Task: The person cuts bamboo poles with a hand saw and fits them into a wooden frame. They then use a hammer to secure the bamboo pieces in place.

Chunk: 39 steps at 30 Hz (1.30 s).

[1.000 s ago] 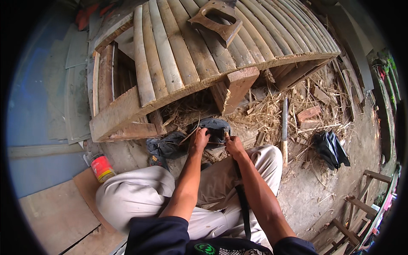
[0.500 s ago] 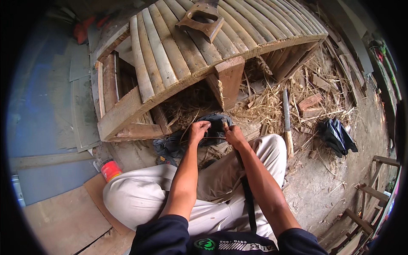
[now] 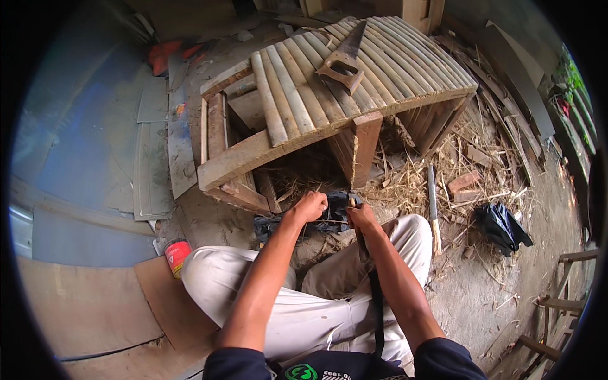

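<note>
My left hand (image 3: pixel 310 206) is closed, its fingers curled together above a black plastic bag (image 3: pixel 335 218); whatever is in them is too small to make out. Close on its right, my right hand (image 3: pixel 362 216) is wrapped round a slim tool with a pale wooden handle (image 3: pixel 352 202); its kind does not show. A long black strap (image 3: pixel 376 304) runs down under my right forearm toward my lap. Beyond both hands stands a low wooden frame (image 3: pixel 237 158) topped with split bamboo slats (image 3: pixel 310 88). A handsaw (image 3: pixel 345 63) lies on the slats.
A long blade with a pale wooden handle (image 3: pixel 436 235) lies right of my knee. Bamboo shavings (image 3: pixel 405 180), broken bricks (image 3: pixel 464 182) and another black plastic bag (image 3: pixel 503 227) are on the floor. A red can (image 3: pixel 178 254) stands by my left knee.
The view has tilted up and shifted, so the bamboo-topped frame shows more fully. My left hand has turned into a tighter fist; my right hand keeps its grip.
</note>
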{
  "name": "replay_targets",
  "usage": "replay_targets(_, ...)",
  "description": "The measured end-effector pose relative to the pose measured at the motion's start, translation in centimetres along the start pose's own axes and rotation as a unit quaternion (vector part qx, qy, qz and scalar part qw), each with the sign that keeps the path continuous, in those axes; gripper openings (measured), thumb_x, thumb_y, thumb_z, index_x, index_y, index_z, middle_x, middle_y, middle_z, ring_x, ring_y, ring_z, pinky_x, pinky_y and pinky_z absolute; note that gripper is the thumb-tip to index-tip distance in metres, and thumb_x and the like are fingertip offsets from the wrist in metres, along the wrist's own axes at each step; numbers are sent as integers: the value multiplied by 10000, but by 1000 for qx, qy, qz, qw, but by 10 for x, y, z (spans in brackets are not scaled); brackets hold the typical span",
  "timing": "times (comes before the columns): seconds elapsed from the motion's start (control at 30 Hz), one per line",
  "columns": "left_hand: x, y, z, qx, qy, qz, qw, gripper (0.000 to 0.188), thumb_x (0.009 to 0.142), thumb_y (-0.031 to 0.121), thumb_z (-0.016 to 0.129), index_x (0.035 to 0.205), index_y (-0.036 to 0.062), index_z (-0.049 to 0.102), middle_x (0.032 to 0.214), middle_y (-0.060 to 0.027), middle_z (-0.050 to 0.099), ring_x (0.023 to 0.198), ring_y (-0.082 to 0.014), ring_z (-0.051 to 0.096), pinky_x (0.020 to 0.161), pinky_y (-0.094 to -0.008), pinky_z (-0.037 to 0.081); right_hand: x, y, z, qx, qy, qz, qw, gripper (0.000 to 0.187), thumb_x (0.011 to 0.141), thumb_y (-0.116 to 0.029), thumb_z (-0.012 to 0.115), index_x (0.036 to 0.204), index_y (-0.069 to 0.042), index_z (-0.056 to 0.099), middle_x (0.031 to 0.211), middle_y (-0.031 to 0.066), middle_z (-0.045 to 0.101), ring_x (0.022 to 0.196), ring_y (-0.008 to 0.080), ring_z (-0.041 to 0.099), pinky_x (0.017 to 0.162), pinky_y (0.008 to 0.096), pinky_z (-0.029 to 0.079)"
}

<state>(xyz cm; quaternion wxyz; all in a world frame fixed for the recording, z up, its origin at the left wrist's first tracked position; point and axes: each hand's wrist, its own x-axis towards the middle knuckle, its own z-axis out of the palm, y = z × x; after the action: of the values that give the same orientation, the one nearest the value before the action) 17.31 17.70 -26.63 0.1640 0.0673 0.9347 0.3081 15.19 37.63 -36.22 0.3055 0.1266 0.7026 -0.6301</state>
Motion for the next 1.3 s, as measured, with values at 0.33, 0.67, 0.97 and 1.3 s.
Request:
replay_targets(0.33,-91,108,-154,-163,158,90,970,183,890,42,704,1069,13,723,973,-47,736,862,-87,672,791,-227,534,-69,3,-6,153,-68,29,985,128,996,-189,562,990,-67,524,694,19,472,489,112,412,428,282,366)
replay_targets(0.67,-32,54,-195,-252,437,133,853,192,879,162,740,983,1,758,1011,-106,749,938,-148,691,859,-309,518,-59,33,-16,52,2,-57,997,115,967,-108,588,1029,-39,519,681,20,481,455,117,435,399,289,388)
replay_targets(0.97,-38,53,-196,-292,369,106,876,165,866,134,742,961,0,751,911,-62,745,862,-115,666,806,-277,516,-45,44,-9,33,4,-44,998,127,972,-117,579,1048,-41,512,685,20,487,477,115,464,415,284,401)
replay_targets(1.3,-33,52,-196,-153,418,157,882,179,830,141,768,899,-21,735,922,-89,721,854,-167,676,785,-301,516,-63,21,-1,74,-36,-30,996,177,1031,-245,530,1121,-94,530,719,27,512,462,99,439,413,250,365)
